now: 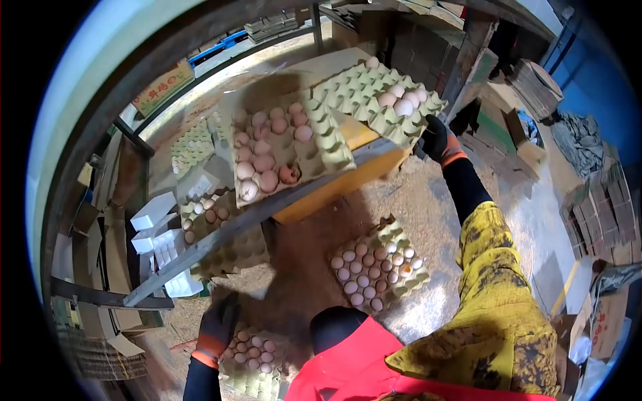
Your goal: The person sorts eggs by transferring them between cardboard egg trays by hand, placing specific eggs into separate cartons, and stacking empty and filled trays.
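My right hand (438,142), in a dark glove with an orange cuff, is at the right corner of a pale egg tray (344,87) that holds several eggs near that corner. Its fingers close on the tray's edge. Left of that tray, a second tray (328,140) carries several brown eggs, one of them broken (289,175). My left hand (219,324), gloved too, hangs low at the left, above a floor-level tray of eggs (254,351); its fingers are blurred and partly dark, so their pose is unclear.
A metal rail (200,248) runs diagonally below the upper trays, beside a yellow panel (341,184). Another egg tray (394,234) lies on the floor ahead of my knees. White foam trays (167,250) stand at the left. Cardboard boxes (495,134) and stacked cardboard (602,214) are at the right.
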The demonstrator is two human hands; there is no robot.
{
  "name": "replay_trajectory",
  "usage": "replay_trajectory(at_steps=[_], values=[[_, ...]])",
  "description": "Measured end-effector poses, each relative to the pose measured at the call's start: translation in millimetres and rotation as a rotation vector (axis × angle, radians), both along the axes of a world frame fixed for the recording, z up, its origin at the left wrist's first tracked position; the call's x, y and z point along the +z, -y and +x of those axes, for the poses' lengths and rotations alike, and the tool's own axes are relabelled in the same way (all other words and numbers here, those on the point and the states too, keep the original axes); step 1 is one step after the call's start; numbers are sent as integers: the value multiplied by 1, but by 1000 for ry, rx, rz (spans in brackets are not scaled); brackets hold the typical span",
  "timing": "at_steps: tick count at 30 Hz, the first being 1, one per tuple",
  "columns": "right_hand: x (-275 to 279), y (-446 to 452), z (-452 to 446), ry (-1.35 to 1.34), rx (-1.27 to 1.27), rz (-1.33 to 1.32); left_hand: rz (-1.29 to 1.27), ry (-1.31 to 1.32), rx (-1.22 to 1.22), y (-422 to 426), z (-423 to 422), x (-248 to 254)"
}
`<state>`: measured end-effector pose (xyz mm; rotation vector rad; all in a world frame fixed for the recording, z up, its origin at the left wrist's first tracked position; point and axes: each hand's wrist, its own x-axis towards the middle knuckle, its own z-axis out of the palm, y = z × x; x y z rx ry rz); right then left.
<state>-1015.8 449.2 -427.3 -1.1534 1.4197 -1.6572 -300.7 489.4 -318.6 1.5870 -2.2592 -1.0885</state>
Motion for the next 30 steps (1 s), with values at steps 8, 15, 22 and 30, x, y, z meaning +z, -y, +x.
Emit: replay_trajectory(at_steps=[8, 15, 22, 30], values=[[9, 5, 38, -856, -220, 35, -101, -265, 125, 30, 0, 6], [16, 26, 104, -741, -434, -62, -533, -229, -19, 69, -66, -14], [52, -59, 183, 7, -476, -116, -519, -626, 38, 72, -131, -52], [116, -240, 225, 555, -560, -118, -276, -644, -181, 59, -116, -39]])
